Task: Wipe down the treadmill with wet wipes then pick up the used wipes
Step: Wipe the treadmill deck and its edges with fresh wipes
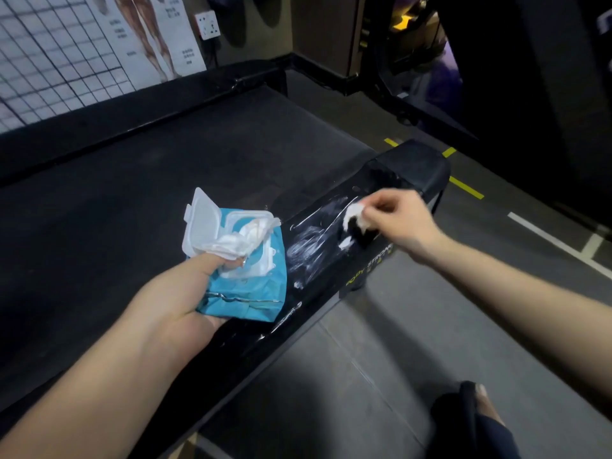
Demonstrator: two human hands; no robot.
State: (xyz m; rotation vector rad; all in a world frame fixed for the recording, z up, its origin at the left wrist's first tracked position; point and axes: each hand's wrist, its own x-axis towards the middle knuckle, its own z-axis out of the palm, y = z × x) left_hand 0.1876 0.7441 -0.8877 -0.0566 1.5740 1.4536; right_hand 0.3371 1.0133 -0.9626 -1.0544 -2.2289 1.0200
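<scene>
Right hand [397,217] pinches a crumpled wipe [352,217] on the treadmill's side rail [265,329], near its end cap. Wipe judged limp, light, wet (may tear); take by a bunched fold. Left hand [185,293] grips the pack [245,286]

Yellow lettering, "BODY STRON" with its end hidden, is printed on the treadmill side rail [318,256]. The captions on the wall poster [149,38] cannot be read.
</scene>
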